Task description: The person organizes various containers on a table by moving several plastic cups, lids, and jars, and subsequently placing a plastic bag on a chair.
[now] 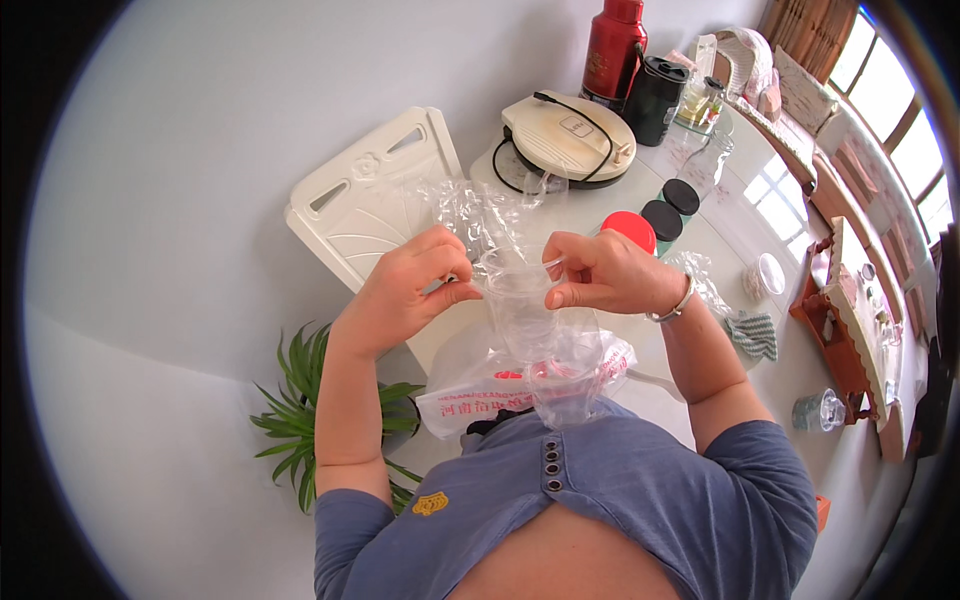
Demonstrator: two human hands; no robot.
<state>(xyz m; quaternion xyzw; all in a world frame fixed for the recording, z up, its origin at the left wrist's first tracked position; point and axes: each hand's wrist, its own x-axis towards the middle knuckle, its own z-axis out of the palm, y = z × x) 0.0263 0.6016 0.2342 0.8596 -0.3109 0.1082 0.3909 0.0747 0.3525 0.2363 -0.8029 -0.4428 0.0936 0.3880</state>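
A clear plastic cup (523,311), seemingly nested with others, is held upright between my two hands. Thumb and fingers of my left hand (412,289) pinch at the left side of its rim. My right hand (600,274) pinches the rim's right side and wears a bracelet on the wrist. More clear cups (566,386) are below, close to my shirt, over a white plastic bag (469,405) with red writing. Crumpled clear plastic film (476,214) rises just behind the cups. The transparent layers overlap, so how many cups there are cannot be told.
A cream plastic board (367,187) leans on the wall. Behind are a cream electric griddle (574,135), a red thermos flask (615,52) and a black jug (656,101). Black-lidded jars (662,220) and a red lid (628,231) are beyond my right hand. A potted plant (300,427) stands left.
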